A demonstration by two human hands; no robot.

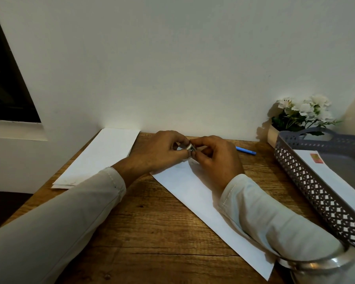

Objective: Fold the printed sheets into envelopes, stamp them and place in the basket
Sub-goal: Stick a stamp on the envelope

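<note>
Closest to me, a shiny metal rim [316,263] sits at the lower right corner of the wooden tabletop [152,232]. A long white envelope [193,193] lies diagonally on the wood, partly under the right sleeve. Above its far end, the left hand [162,152] and right hand [217,160] meet. Each grip is pinched on the same small piece [190,148], silvery with some green, too small for me to name. To the left lies a stack of sheets [103,156]. On the right, the grey basket [316,191] holds a stamped envelope [324,171]. Further back I see a blue pen [246,150], then white flowers [305,111] by the wall.
</note>
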